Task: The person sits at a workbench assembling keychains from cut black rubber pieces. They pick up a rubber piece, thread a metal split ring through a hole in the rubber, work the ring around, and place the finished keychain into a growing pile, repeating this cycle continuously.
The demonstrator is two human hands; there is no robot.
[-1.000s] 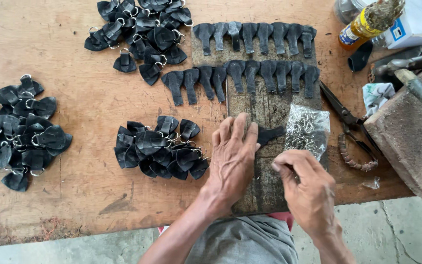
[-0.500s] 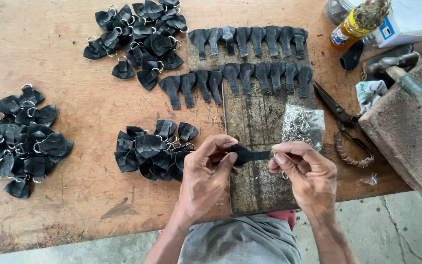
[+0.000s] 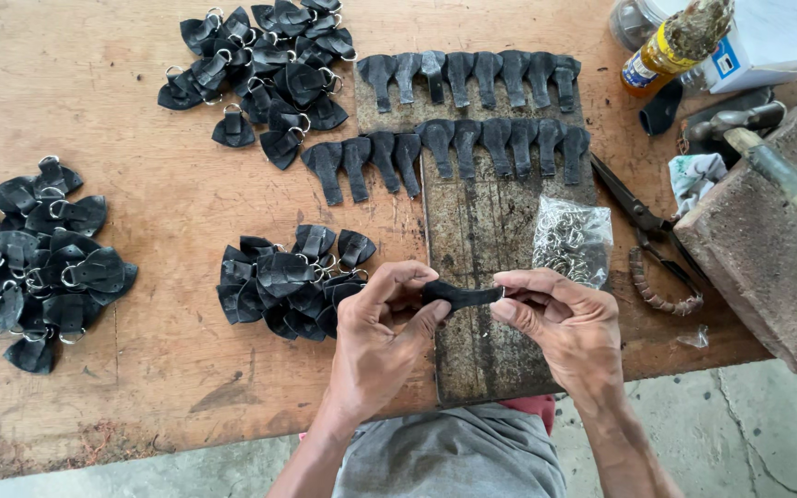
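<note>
A black leather tab (image 3: 461,295) is held level above the dark work board (image 3: 491,240). My left hand (image 3: 380,337) pinches its wide end between thumb and fingers. My right hand (image 3: 565,323) pinches the narrow end, where a small metal ring shows at the fingertips. Just left of my left hand lies a heap of folded black tabs with rings (image 3: 292,281). Behind my right hand sits a clear bag of metal rings (image 3: 572,238).
Two rows of flat black tabs (image 3: 472,111) lie across the board's far end. More ringed heaps sit at the far left (image 3: 34,258) and at the back (image 3: 260,65). Scissors (image 3: 634,207), a stone block (image 3: 767,240), a hammer (image 3: 786,175) and a bottle (image 3: 671,41) crowd the right.
My left hand was flat on the board a second ago. Both hands have since lifted one tab and now hold it stretched between them, slightly nearer to me.
</note>
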